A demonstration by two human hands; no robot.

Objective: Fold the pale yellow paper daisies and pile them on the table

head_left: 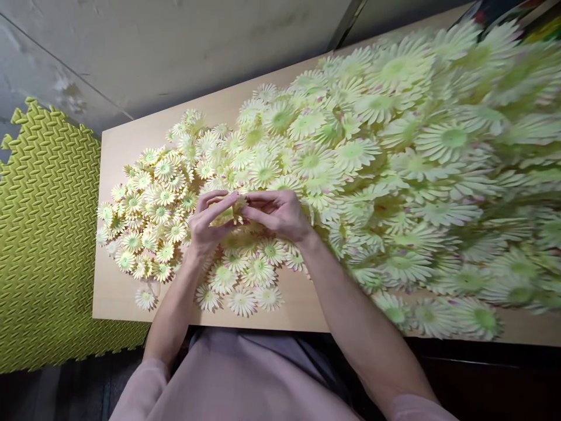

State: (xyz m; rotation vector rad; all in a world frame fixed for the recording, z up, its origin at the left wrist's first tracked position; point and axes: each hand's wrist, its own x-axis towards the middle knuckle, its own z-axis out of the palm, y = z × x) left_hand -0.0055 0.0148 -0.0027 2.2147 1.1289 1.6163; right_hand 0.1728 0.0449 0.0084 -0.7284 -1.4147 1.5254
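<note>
- Held flower (239,209): one pale artificial bloom, partly hidden by fingers, between the two hands and above the desk (302,301); its long axis cannot be told.
- Left hand (205,227): thumb and fingers narrowed on the bloom's left side.
- Right hand (283,213): thumb and fingertips pinched at its right side; both hands about equally near.
- Smaller flowers (160,204): heap just left of the left hand, reaching toward the desk's left end.
- Larger flowers (397,117): broad pile right of and beyond the right hand, limiting room there.
- Open room: wood surface shows between the forearms, toward the near edge, beside a few loose blooms.
- Boundaries: yellow-green foam mat (52,245) at left; grey wall (197,47) behind.
</note>
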